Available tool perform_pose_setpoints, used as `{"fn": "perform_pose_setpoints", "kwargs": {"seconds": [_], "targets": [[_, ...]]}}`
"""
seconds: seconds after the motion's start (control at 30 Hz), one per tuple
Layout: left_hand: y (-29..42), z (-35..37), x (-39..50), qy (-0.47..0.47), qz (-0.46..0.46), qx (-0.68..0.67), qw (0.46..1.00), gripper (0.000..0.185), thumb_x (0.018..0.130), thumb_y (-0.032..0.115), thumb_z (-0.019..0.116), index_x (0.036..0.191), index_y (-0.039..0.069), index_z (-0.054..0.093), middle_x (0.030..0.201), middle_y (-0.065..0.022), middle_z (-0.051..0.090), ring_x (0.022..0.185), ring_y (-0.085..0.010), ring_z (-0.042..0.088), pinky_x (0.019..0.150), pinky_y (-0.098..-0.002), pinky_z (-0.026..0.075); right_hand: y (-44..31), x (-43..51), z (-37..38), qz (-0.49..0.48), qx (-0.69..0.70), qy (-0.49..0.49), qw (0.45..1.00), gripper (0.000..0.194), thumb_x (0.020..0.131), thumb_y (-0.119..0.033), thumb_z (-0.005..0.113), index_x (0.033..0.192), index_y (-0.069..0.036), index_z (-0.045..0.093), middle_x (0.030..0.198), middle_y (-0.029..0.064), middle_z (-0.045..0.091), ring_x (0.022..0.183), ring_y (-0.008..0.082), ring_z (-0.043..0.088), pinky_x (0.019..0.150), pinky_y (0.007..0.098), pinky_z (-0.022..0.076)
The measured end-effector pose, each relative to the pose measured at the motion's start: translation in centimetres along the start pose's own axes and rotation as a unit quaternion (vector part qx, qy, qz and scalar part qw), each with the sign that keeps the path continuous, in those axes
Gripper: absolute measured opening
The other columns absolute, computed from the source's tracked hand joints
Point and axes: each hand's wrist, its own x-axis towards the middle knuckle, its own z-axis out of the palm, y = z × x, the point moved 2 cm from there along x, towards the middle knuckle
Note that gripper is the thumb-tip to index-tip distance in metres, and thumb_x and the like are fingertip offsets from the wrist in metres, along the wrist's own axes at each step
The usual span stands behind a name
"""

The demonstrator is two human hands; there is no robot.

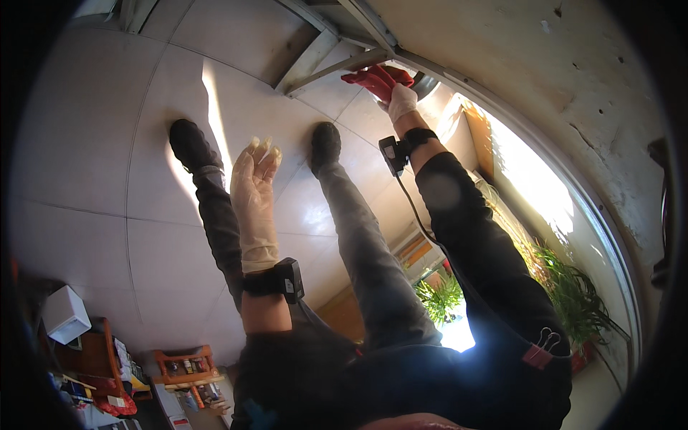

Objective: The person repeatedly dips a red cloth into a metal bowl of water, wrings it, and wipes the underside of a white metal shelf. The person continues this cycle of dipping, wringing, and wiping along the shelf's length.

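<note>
My left hand, in a thin translucent glove, is raised in front of my left leg. Its fingers are partly curled and a little apart, with nothing in them. My right hand, gloved the same way, reaches far forward and grips a red cloth. The cloth is bunched beside the corner of a pale metal frame. Just beyond this hand, the edge of a dark rounded object shows, too covered to name. The fingertips of my right hand are hidden by the cloth.
A worn, pale flat panel with a metal edge runs along my right. Splayed legs of the metal frame stand on the tiled floor. Potted plants grow at lower right. A wooden shelf with small items sits behind, left.
</note>
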Motion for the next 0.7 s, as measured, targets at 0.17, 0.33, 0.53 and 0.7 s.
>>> {"fn": "perform_pose_setpoints", "kwargs": {"seconds": [0.17, 0.33, 0.53, 0.7], "targets": [[0.2, 0.4, -0.2, 0.014, 0.003, 0.009, 1.000, 0.034, 0.103, 0.018, 0.047, 0.127, -0.004, 0.053, 0.119, -0.0192, 0.061, 0.107, -0.0273, 0.063, 0.101, -0.0379, 0.047, 0.9, -2.2, -2.9, -0.107, 0.017, -0.096, 0.989, 0.026, 0.092, -0.015, 0.053, 0.110, 0.001, 0.063, 0.095, 0.0124, 0.067, 0.081, 0.0223, 0.068, 0.066, 0.0340, 0.0578], [0.3, 0.4, 0.3, 0.028, -0.009, 0.006, 1.000, 0.032, 0.103, 0.017, 0.048, 0.125, -0.004, 0.055, 0.116, -0.0176, 0.064, 0.103, -0.0260, 0.065, 0.099, -0.0371, 0.048, -1.0, -4.0, 0.8, -0.259, 0.030, -0.118, 0.958, 0.027, 0.090, -0.014, 0.063, 0.112, 0.002, 0.064, 0.097, 0.0099, 0.069, 0.083, 0.0206, 0.066, 0.076, 0.0313, 0.0537], [0.0, 0.1, 0.7, 0.028, -0.010, -0.008, 1.000, 0.032, 0.102, 0.018, 0.050, 0.125, -0.004, 0.056, 0.116, -0.0176, 0.064, 0.103, -0.0263, 0.065, 0.102, -0.0386, 0.047, -2.7, -1.9, 4.1, -0.285, -0.005, -0.040, 0.958, 0.025, 0.088, -0.016, 0.069, 0.102, 0.005, 0.068, 0.092, 0.0097, 0.070, 0.081, 0.0182, 0.064, 0.076, 0.0316, 0.0516], [0.1, 0.3, 0.8, 0.024, -0.010, -0.004, 1.000, 0.032, 0.102, 0.017, 0.049, 0.126, -0.004, 0.055, 0.117, -0.0189, 0.062, 0.105, -0.0267, 0.064, 0.101, -0.0397, 0.048, -1.8, 0.6, 2.0, -0.163, 0.144, -0.281, 0.935, 0.027, 0.099, -0.011, 0.051, 0.119, 0.004, 0.059, 0.115, 0.0184, 0.065, 0.099, 0.0289, 0.067, 0.085, 0.0413, 0.0592]]}}
